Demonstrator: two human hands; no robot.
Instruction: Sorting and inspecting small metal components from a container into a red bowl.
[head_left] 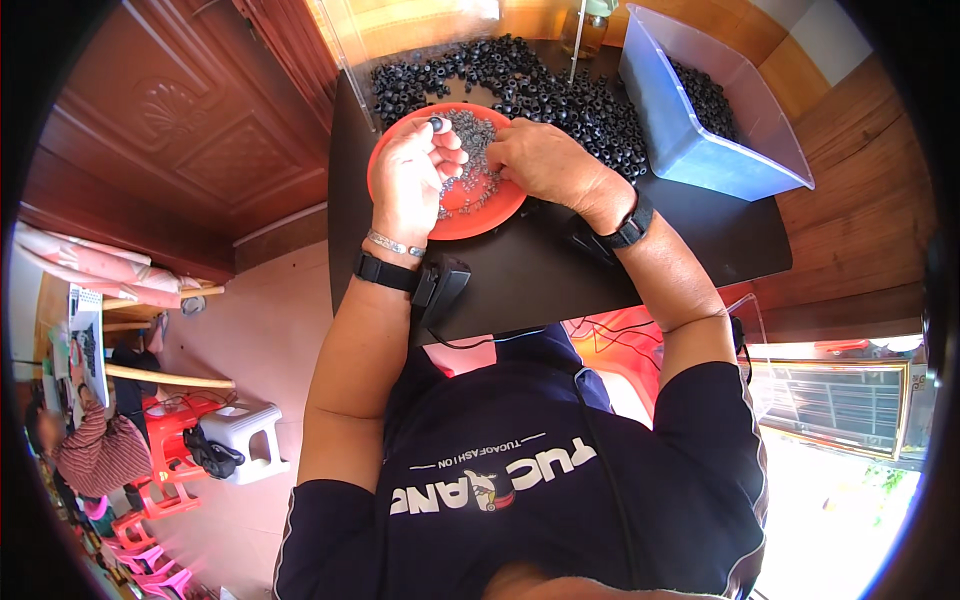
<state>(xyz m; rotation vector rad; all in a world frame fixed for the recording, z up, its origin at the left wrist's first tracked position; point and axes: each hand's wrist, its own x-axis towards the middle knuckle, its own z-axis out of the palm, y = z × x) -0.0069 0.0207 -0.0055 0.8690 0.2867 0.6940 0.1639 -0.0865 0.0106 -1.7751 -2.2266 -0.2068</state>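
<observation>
While the left hand [405, 185] pinches a black bead [436, 124] between fingertips, likely light, hard, best rim-held, the right hand [548, 165] hides any grip.

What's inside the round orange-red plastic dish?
Small grey pieces lie scattered across the dish. The left hand and right hand cover part; anything beneath them can't be seen.
</observation>
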